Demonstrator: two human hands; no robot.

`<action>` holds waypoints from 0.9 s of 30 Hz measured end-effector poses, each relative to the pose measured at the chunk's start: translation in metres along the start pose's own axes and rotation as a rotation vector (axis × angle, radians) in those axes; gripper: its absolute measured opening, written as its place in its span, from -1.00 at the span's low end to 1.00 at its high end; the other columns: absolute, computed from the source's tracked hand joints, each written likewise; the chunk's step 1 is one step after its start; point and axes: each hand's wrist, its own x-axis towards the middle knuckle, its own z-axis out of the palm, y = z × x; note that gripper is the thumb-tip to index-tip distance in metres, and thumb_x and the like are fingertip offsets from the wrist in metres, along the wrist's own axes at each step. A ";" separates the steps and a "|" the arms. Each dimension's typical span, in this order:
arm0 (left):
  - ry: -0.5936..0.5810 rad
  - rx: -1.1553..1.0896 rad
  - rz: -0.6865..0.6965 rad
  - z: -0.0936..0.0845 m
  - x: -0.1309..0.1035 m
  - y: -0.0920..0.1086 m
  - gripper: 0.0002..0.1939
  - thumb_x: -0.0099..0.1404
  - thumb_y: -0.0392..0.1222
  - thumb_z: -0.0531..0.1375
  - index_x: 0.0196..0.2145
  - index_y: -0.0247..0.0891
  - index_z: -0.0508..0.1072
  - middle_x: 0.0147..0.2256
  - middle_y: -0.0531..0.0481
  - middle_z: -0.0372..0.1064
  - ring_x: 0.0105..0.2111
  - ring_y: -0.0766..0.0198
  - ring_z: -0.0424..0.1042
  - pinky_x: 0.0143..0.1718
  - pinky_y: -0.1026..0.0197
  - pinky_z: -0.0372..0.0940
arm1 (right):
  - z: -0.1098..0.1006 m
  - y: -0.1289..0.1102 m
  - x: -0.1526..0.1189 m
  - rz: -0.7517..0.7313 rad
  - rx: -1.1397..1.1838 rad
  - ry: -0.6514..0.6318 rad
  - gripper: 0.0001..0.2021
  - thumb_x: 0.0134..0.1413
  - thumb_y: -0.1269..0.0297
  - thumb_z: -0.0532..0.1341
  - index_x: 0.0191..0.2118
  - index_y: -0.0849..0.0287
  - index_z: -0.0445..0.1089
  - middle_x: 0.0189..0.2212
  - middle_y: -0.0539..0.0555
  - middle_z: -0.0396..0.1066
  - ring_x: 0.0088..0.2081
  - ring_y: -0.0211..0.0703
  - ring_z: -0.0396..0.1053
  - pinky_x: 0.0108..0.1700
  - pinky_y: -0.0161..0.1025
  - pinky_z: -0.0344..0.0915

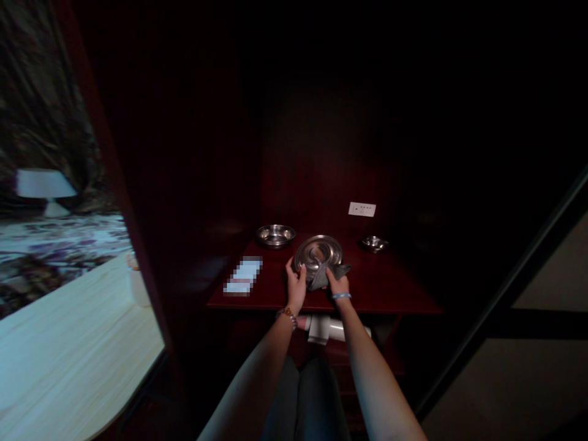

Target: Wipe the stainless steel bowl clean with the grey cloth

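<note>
My left hand (296,286) grips the near left rim of a shiny round metal bowl (309,250), thumb on the inner side. The bowl is tilted toward me above a dark red shelf (367,294). In my right hand (339,284) a grey cloth (318,278) is bunched against the bowl's near right rim. Some of the right fingers are hidden behind the cloth and bowl. A wider metal bowl (276,236) sits at the back left of the shelf, and a small metal bowl (375,244) at the back right.
A blurred-out white sheet (244,275) lies on the shelf's left. Beneath the shelf rests a white roll (337,329). A wall socket (362,209) is on the back panel. Left of the cabinet wall are a pale wooden table (82,343) and a white lamp (46,184).
</note>
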 end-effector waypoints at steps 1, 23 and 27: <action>0.009 -0.010 -0.016 0.000 0.000 0.000 -0.40 0.33 0.10 0.11 0.20 -0.23 0.09 0.05 -0.24 0.37 -0.04 0.18 0.45 0.02 0.10 0.33 | 0.000 0.000 0.000 0.015 0.006 -0.001 -0.55 -0.02 -0.07 0.23 -0.27 0.28 0.53 -0.38 0.18 0.58 -0.42 -0.02 0.57 -0.47 -0.25 0.50; -0.125 0.021 -0.031 0.002 0.000 -0.004 -0.53 0.22 -0.16 0.22 0.06 -0.28 0.25 0.03 -0.22 0.39 0.00 0.17 0.42 0.11 0.10 0.24 | 0.002 0.000 0.000 0.059 0.135 -0.033 -0.60 -0.10 -0.01 0.30 -0.29 0.26 0.51 -0.40 0.11 0.58 -0.54 -0.14 0.51 -0.58 -0.31 0.44; -0.069 -0.006 -0.047 0.002 -0.001 -0.003 -0.59 0.26 -0.11 0.19 0.02 -0.27 0.27 -0.12 -0.16 0.46 -0.19 0.21 0.48 -0.08 0.16 0.34 | 0.002 -0.004 -0.002 0.043 0.162 0.000 -0.62 -0.14 0.00 0.33 -0.34 0.27 0.51 -0.45 0.10 0.57 -0.58 -0.14 0.48 -0.61 -0.31 0.41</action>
